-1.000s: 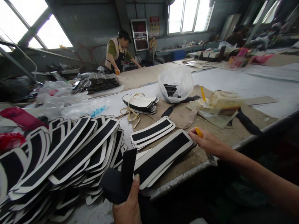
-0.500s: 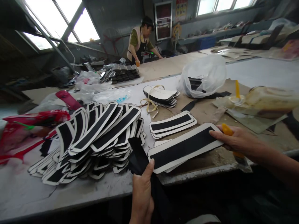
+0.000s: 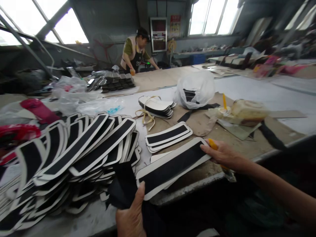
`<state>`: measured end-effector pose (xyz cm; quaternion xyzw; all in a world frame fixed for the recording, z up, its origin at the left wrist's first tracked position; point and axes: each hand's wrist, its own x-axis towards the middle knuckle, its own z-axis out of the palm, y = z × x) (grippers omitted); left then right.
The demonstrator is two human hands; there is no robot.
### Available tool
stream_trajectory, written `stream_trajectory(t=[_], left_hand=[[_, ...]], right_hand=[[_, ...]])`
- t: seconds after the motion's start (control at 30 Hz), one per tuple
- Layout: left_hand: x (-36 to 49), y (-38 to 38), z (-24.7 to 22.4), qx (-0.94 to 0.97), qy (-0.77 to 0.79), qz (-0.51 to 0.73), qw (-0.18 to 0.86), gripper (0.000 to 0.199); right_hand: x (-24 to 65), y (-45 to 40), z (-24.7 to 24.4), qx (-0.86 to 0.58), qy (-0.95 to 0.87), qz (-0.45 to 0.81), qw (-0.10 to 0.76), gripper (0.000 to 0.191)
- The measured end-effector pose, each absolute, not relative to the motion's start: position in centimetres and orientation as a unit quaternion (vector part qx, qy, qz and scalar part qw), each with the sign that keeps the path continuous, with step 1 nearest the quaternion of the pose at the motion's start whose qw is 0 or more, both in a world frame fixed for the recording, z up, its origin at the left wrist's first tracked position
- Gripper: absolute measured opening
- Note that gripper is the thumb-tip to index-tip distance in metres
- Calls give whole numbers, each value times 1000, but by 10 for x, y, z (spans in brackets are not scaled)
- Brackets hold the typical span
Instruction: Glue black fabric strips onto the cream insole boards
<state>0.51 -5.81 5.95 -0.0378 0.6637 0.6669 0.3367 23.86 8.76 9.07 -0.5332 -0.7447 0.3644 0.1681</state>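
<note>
Panel [image 3: 172, 168], white with a black band down the middle, is held at both ends over the table edge, slanting up to the right. Left hand [image 3: 132, 210] is closed on its lower left corner, thumb on top, with black strip [image 3: 123, 187] bunched at the same hand and hanging below. Right hand [image 3: 225, 156] is closed on the upper right end, thumb on the face, also holding yellow-handled tool [image 3: 212, 144]. Another white piece shows under the panel's lower edge.

Large pile of similar panels [image 3: 81, 151] lies to the left, fanned and overlapping. Small stack of panels [image 3: 169, 135] sits just beyond the held one. Behind that, bundle of white and black pieces [image 3: 158, 107] with yellowish tie [image 3: 145, 116]. White plastic bag [image 3: 203, 89] with dark pieces inside is to its right. Cloudy container [image 3: 250, 110] with brownish contents is farther right, beside small dish [image 3: 223, 111] with a yellow stick in it. Table [image 3: 249, 89] runs into the background. Co-worker [image 3: 135, 54] leans over brown sheet [image 3: 163, 77] at the far side, near dark stacked pieces [image 3: 116, 81]
</note>
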Motion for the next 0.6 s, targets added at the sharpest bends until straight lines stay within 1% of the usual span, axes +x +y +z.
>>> stream_trajectory(t=[0.17, 0.23, 0.3, 0.37, 0.43, 0.53, 0.6], left_hand=[[-4, -62, 49, -2, 717, 622, 313, 57], [-6, -64, 46, 0, 729, 610, 311, 57], [-7, -66, 45, -10, 719, 609, 334, 53], [-6, -67, 47, -16, 685, 625, 374, 47], [-6, -66, 53, -31, 644, 641, 416, 45], [-4, -64, 63, -63, 605, 651, 454, 51], [-2, -64, 67, -66, 594, 664, 450, 56]], right_hand=[[242, 87, 91, -527, -721, 413, 177, 41], [244, 84, 91, -523, -701, 448, 189, 41], [244, 81, 91, -507, -668, 502, 213, 41], [245, 78, 91, -484, -627, 560, 244, 43], [245, 76, 90, -467, -597, 597, 264, 44], [246, 75, 88, -475, -597, 592, 259, 45], [247, 75, 87, -489, -607, 574, 252, 47]])
